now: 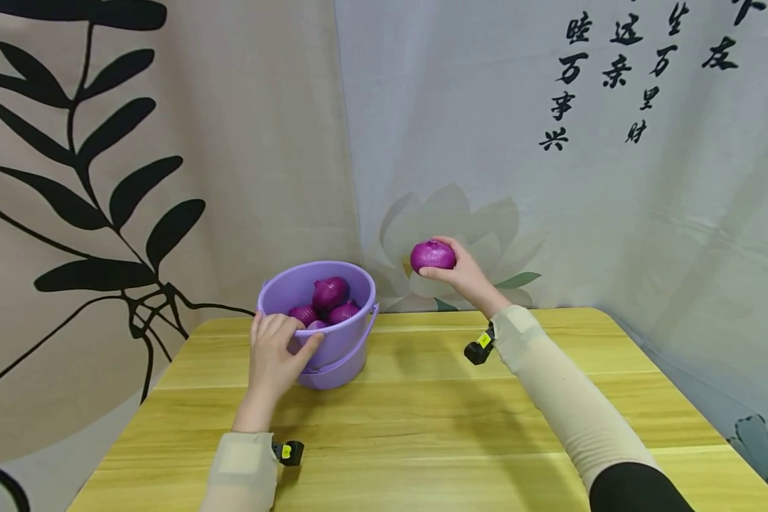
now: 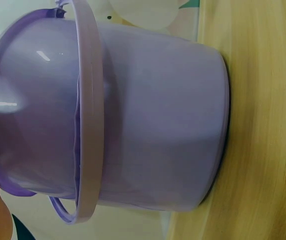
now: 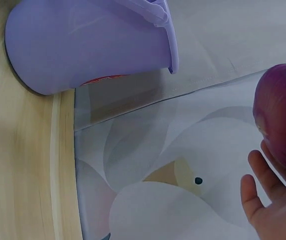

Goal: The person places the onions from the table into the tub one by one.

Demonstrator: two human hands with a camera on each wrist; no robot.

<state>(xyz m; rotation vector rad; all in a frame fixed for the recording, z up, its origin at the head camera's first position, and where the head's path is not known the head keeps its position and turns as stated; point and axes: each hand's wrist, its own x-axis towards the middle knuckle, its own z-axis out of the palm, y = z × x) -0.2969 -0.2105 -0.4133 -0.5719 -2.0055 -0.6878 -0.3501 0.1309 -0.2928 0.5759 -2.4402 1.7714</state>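
Note:
A purple bucket (image 1: 333,350) stands on the table, with several red onions (image 1: 331,293) inside it. My left hand (image 1: 275,355) grips the near left part of its rim. From the left wrist, the bucket's side and its lowered handle (image 2: 90,115) fill most of the view, with only a bit of the hand at the edge. Right of the bucket and above the tabletop, my right hand (image 1: 464,274) holds another red onion (image 1: 432,255) between thumb and fingers. The right wrist view has this onion (image 3: 281,115) at its right edge, apart from the bucket (image 3: 88,45).
The wooden table (image 1: 422,441) extends to both sides and towards me. Right behind its far edge hangs a printed cloth (image 1: 281,142) with dark leaves, a pale lotus and black writing.

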